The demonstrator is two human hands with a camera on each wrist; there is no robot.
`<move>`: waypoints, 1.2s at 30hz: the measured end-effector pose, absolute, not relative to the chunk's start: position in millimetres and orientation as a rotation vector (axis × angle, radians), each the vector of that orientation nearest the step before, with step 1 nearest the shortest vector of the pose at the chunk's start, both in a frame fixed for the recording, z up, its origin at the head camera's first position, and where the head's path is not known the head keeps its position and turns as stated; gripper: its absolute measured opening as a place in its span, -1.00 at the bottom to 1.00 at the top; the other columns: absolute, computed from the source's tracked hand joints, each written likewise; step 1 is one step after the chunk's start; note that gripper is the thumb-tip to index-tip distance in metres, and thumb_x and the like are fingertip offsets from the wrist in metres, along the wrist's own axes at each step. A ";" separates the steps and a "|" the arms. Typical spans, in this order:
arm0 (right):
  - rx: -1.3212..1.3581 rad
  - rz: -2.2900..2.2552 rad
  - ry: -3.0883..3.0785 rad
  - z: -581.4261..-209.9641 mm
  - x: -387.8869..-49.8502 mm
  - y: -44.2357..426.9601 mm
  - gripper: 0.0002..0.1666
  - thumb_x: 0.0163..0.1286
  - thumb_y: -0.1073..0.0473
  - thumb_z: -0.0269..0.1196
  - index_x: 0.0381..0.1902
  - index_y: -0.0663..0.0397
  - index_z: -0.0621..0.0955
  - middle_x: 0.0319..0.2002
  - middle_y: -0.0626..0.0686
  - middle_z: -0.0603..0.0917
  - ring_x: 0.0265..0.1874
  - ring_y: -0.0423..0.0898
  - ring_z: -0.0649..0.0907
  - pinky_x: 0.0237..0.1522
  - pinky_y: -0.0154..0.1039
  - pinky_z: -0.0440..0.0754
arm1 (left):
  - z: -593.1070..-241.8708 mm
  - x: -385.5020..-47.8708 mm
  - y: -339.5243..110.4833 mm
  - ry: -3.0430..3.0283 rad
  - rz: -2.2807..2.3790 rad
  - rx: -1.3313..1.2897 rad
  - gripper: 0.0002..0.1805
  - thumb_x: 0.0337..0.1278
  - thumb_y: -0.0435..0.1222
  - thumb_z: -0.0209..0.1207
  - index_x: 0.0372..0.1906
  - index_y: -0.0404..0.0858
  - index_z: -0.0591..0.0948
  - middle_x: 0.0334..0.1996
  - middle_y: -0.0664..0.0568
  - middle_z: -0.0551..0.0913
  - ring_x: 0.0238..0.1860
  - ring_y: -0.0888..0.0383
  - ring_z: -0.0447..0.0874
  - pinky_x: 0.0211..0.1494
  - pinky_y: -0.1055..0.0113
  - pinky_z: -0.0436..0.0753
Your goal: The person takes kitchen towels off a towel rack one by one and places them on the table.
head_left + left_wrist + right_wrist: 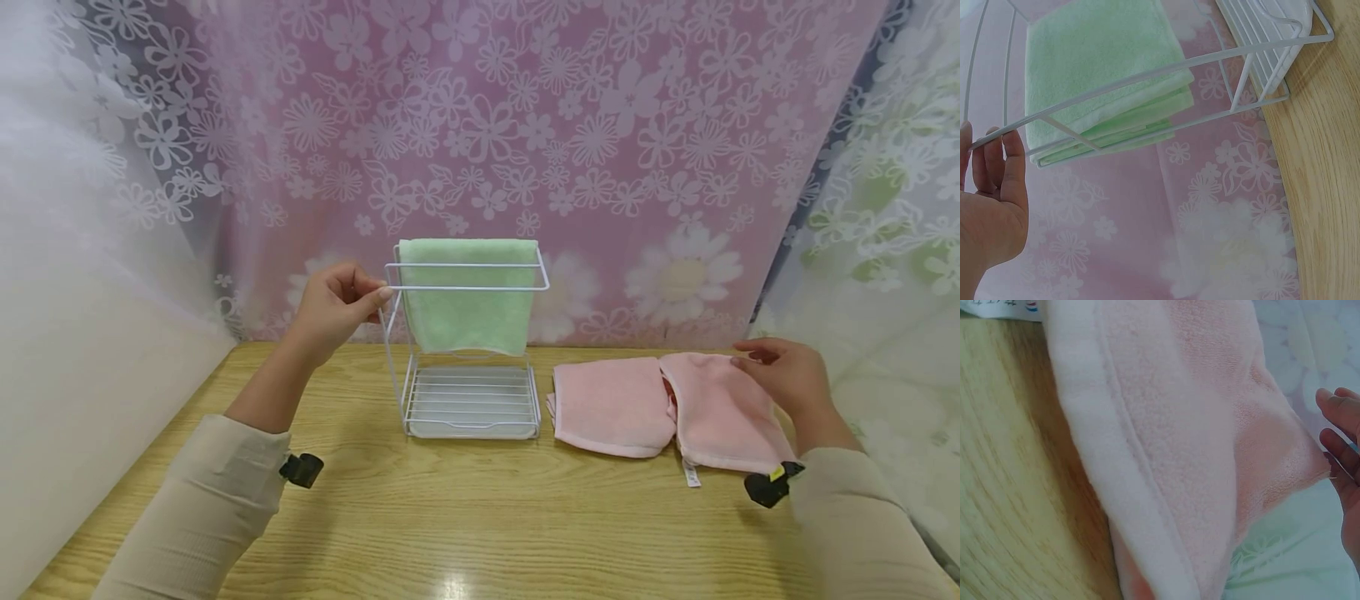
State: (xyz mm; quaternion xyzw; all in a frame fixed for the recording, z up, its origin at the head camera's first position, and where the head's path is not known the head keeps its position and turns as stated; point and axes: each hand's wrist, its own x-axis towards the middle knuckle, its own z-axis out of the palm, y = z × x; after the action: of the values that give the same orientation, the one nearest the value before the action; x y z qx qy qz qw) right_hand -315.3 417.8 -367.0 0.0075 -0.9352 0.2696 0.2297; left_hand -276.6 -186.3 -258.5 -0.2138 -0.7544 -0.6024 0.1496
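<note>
My left hand (333, 308) pinches the upper left corner of a white wire rack (468, 288) between thumb and fingers. Over the rack's back bar hangs a folded green towel (468, 308), its layered edges showing in the left wrist view. Pink terry towelling (615, 404) lies to the right of the rack in two side-by-side portions; whether it is one towel or two, I cannot tell. Beside the far right edge of the right-hand portion (727, 408) is my right hand (787, 375), fingers loosely bent and apart. In the right wrist view a towel corner meets its lower fingers.
The rack's base holds a slatted white tray (472, 404) on the wooden table (480, 508). A white label (690, 473) sticks out from the pink towelling. Flowered pink curtain (480, 125) hangs close behind the rack, with pale sheeting (90, 250) at the left.
</note>
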 end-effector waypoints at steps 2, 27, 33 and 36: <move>0.012 0.781 -2.569 -366.2 -313.5 418.0 -0.56 0.30 0.05 0.37 -0.01 0.28 0.68 -0.25 0.30 0.69 -0.50 -0.51 0.44 -0.56 -0.45 0.49 | -258.5 -276.8 -185.9 -2.168 -1.737 -0.611 -0.85 0.25 -0.43 0.24 -0.32 -0.48 0.54 -0.44 -0.03 0.68 -0.43 0.15 0.67 -0.29 0.34 0.72; 0.214 0.907 -2.488 -346.8 -308.0 388.2 -0.60 0.28 0.17 0.39 0.01 0.30 0.66 -0.40 -0.02 0.69 -0.47 -0.55 0.52 -0.50 -0.55 0.55 | -256.2 -271.4 -185.6 -2.158 -1.786 -0.613 -0.81 0.25 -0.35 0.26 -0.25 -0.44 0.57 -0.44 0.02 0.62 -0.40 0.08 0.64 -0.26 0.30 0.72; 0.262 0.922 -2.494 -338.1 -306.1 377.7 -0.60 0.27 0.21 0.39 0.02 0.29 0.65 -0.34 0.13 0.70 -0.46 -0.51 0.55 -0.47 -0.57 0.55 | -254.4 -272.4 -184.8 -2.211 -1.731 -0.567 -0.80 0.22 -0.27 0.31 -0.22 -0.35 0.65 -0.43 0.00 0.61 -0.38 0.05 0.64 -0.26 0.29 0.72; 0.280 0.928 -2.494 -334.7 -305.4 373.1 -0.59 0.27 0.20 0.39 0.04 0.28 0.65 -0.30 0.16 0.70 -0.45 -0.47 0.57 -0.45 -0.56 0.56 | -254.1 -274.2 -184.5 -2.215 -1.733 -0.553 -0.79 0.21 -0.25 0.32 -0.26 -0.36 0.65 -0.43 -0.01 0.63 -0.39 0.06 0.63 -0.26 0.25 0.72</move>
State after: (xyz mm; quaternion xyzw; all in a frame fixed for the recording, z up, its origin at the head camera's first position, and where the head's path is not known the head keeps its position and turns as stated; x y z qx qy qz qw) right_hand -305.4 373.1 -334.7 0.1018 -0.9069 0.3373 0.2309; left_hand -274.2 -184.5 -254.1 -0.1911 -0.7655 -0.5989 0.1376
